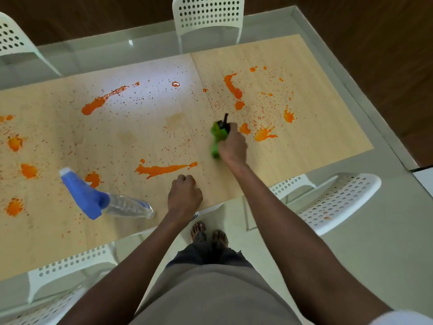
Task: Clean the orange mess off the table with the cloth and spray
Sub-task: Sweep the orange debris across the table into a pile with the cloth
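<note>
Two hands over the table (pixel 328 141): right hand (pixel 232 146) fingers clamped on the cloth (pixel 218 137); left hand (pixel 185 195) fingers curled, holding nothing. Spray (pixel 103 198) lies left of the left fingers; orange mess (pixel 164 169) just beyond them.

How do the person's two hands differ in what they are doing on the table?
The right hand grips the green cloth out among the orange splatters; the left hand holds nothing, fingers curled, resting near the table's near edge. The right arm reaches farther. Both touch the wooden top.

White perforated chairs (pixel 208 17) ring the table; bare feet (pixel 208 235) on pale floor.
</note>
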